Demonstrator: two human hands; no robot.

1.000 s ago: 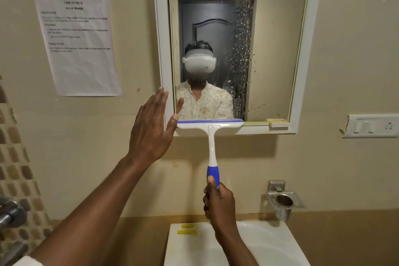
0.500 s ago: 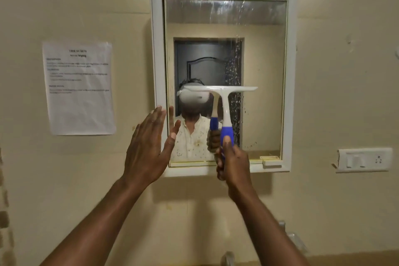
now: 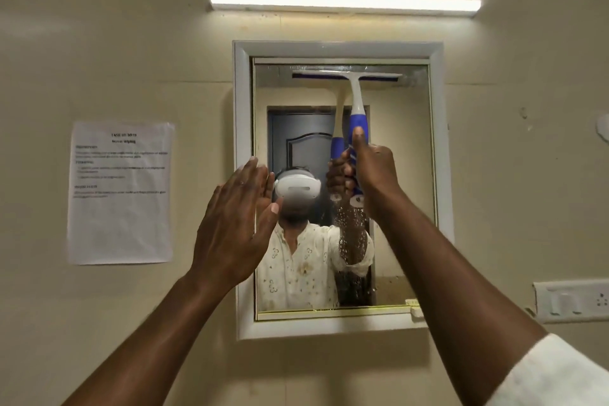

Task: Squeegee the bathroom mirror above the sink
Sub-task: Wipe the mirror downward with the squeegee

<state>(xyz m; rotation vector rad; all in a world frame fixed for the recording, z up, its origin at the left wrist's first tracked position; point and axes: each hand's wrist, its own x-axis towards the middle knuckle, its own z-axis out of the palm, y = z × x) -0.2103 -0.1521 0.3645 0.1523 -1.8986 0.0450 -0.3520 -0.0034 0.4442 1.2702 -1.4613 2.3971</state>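
Beige wall [image 3: 99, 43], tube light [image 3: 346, 5] (lit), taped paper [image 3: 120, 194].

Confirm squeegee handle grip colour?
Blue, on a white neck and head; squeegee shows clearest in the head view.

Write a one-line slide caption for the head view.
Right hand holds the squeegee at the mirror top; left hand open beside the frame.

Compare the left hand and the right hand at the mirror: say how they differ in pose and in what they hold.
The left hand is open with straight fingers and holds nothing; the right hand grips the squeegee by its blue handle. The left hand is at the mirror's left edge, beside the frame; the right hand is raised higher, near the middle of the glass, with the blade at the top. Both arms are bare and reach up towards the mirror.
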